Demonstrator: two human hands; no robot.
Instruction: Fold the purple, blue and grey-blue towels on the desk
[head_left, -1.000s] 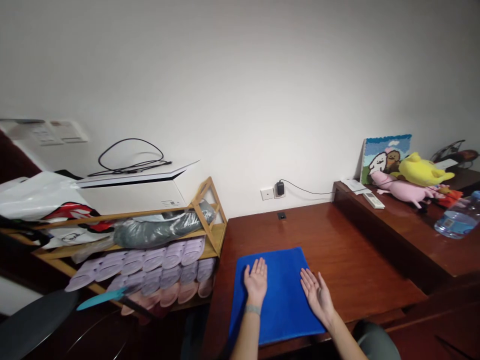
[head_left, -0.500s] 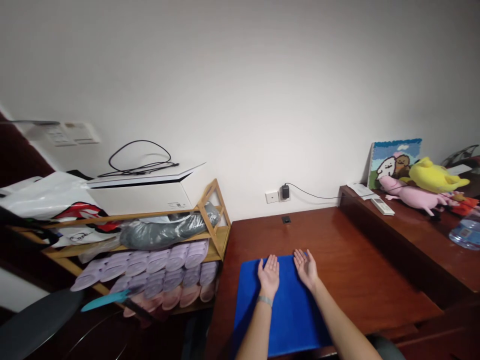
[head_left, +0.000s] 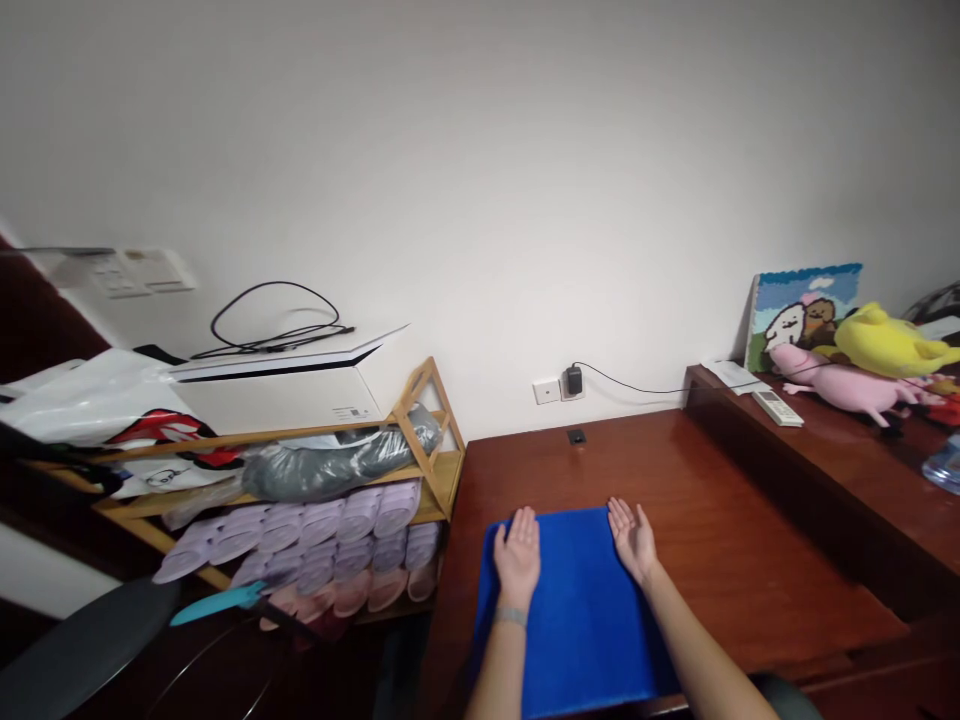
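- Head view: our left hand (head_left: 517, 568) and right hand (head_left: 634, 548) sit palm-up, empty, at the blue mat's (head_left: 581, 610) 11 and 1 o'clock corners; contact we can't tell.
- Our fingers are straight, thumbs apart; gripping would call for turning and closing them.
- Mat lies flat on the tabletop (head_left: 720, 520), long axis seemingly 11 to 5 o'clock.

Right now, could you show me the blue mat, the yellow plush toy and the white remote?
Blue mat (head_left: 581, 610): head view, on its middle, between the forearms.
Yellow plush toy (head_left: 885, 343): head view, on its body.
White remote (head_left: 778, 408): head view, on its upper face.
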